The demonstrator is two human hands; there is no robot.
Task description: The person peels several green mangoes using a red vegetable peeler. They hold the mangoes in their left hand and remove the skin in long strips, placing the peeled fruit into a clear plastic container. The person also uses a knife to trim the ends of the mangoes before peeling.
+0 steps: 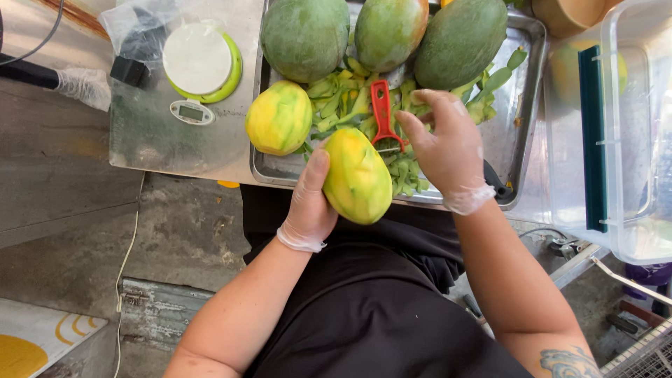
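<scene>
Peeling looks nearly done on 1 mango point(358, 176): the left hand point(308, 203) grips it at 6 o'clock of the tray point(521, 150). The right hand point(442, 143) closes on the red peeler point(382, 113) among peels point(343, 101). Judged next: stripping remaining green streaks needs rotation.

Clear thin gloves, black clothing, forearm tattoo

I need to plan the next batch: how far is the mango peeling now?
Done: one peeled mango lies on the metal tray beside a heap of green peels. In hand: the left hand holds a mostly peeled mango; the right hand touches the red peeler. Left: three green mangoes.
</scene>
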